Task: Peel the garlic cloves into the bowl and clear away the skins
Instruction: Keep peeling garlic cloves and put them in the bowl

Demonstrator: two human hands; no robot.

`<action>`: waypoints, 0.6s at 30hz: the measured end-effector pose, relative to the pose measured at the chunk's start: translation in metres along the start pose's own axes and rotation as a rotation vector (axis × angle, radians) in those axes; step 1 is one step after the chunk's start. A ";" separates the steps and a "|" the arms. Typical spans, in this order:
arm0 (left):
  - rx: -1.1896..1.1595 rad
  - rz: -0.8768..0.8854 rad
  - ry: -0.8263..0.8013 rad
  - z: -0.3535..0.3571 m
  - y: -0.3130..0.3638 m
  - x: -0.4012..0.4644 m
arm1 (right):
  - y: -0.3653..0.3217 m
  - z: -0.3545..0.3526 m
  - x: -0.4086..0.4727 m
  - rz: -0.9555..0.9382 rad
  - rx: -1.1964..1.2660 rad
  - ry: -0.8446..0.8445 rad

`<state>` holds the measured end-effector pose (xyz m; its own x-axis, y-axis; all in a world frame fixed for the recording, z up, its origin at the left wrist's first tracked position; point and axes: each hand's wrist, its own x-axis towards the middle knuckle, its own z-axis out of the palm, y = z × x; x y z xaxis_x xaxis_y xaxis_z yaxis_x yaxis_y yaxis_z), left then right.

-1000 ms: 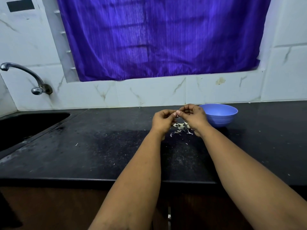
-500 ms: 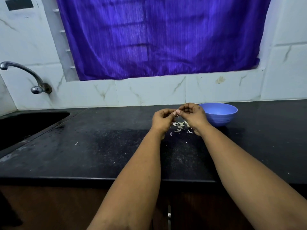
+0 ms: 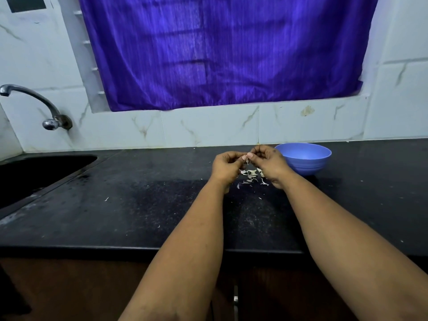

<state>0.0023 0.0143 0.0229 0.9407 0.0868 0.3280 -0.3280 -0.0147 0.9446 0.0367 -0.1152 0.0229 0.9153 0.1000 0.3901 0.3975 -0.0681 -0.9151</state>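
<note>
**Peeling over black counter, little change**

Black countertop [image 3: 115, 214], marble tiles, purple curtain [image 3: 220, 49] behind. Versus 0.5 s ago: hands stay raised at the same spot. Left hand [image 3: 225, 167] and right hand [image 3: 268, 164] meet fingertip to fingertip, pinching a garlic clove [image 3: 247, 159], mostly hidden. Skins [image 3: 251, 176] are scattered beneath. Blue bowl [image 3: 305, 158] sits just beside the right hand; contents not visible.

At the left end of your black speckled stone worktop [image 3: 120, 212] a dark recessed sink [image 3: 34, 174] is set in. A curved chrome tap [image 3: 44, 110] juts from the white marble-veined wall tiles [image 3: 208, 126] above it. A purple curtain [image 3: 222, 52] hangs behind the worktop's back edge.
</note>
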 end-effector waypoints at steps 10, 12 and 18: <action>-0.067 -0.019 0.018 0.002 0.002 0.000 | 0.000 0.004 -0.001 -0.020 -0.040 0.030; -0.091 -0.011 0.023 0.002 0.002 -0.001 | 0.001 0.006 -0.001 -0.023 -0.038 0.045; -0.123 0.023 0.018 0.001 0.003 -0.003 | -0.002 0.007 -0.004 -0.055 0.057 0.095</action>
<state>-0.0014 0.0127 0.0251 0.9315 0.1058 0.3480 -0.3585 0.1057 0.9275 0.0320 -0.1085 0.0230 0.8952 0.0072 0.4456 0.4457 -0.0083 -0.8952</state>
